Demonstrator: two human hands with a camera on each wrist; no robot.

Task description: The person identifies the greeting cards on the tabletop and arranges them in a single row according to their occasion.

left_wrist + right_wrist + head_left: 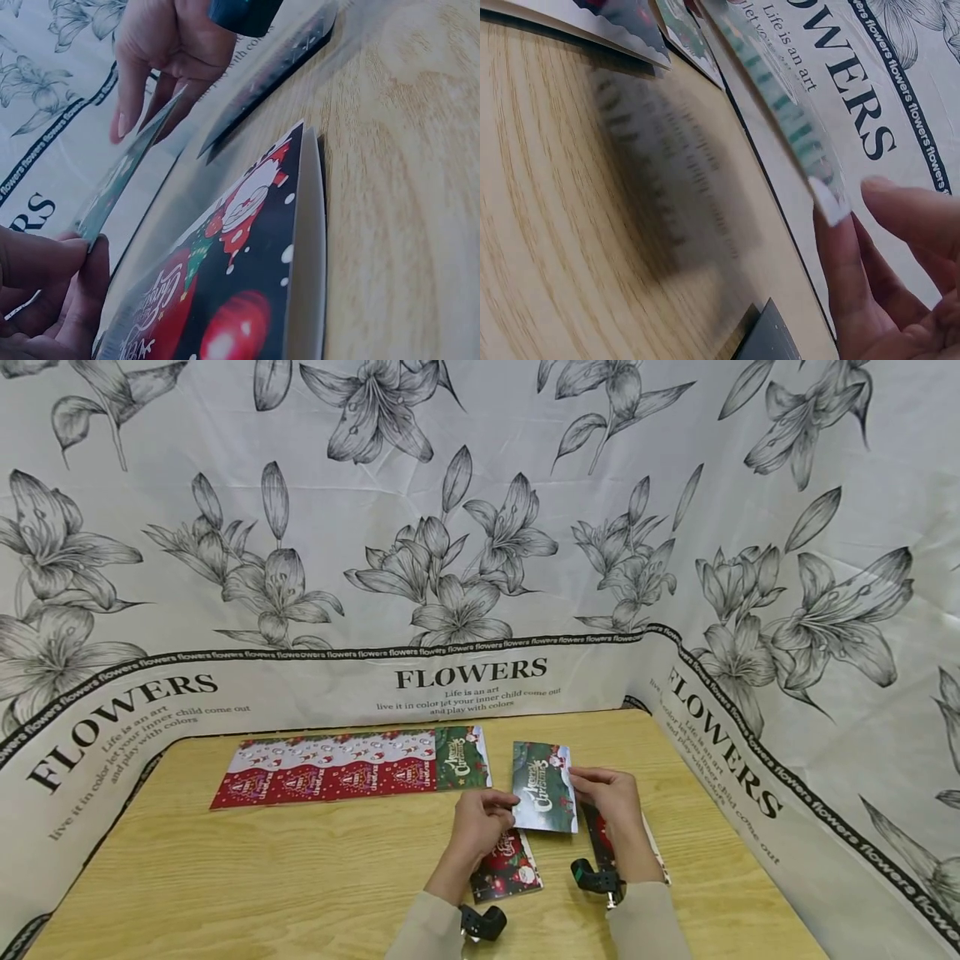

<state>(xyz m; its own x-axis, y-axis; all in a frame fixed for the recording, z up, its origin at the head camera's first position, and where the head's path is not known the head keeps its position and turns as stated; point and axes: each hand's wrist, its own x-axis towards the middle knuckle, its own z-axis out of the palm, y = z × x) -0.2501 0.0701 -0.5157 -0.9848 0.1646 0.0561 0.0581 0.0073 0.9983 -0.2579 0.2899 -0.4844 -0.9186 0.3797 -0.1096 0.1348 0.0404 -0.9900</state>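
Note:
My left hand (477, 828) pinches the lower left edge of a green and white "Merry Christmas" card (545, 788), held tilted above the table. At the card's right edge is my right hand (617, 806); in the right wrist view its fingers (840, 251) touch the corner while the thumb stands apart from it. Below the left hand lies a dark folded card (259, 262) with a Santa and a red ornament. Another dark card (602, 843) lies partly hidden under the right forearm.
Red and white Christmas cards (322, 768) form an overlapping row at the back left of the wooden table (247, 877). A green card (461, 760) ends that row on the right. Flower-printed cloth (480, 685) walls the back and sides.

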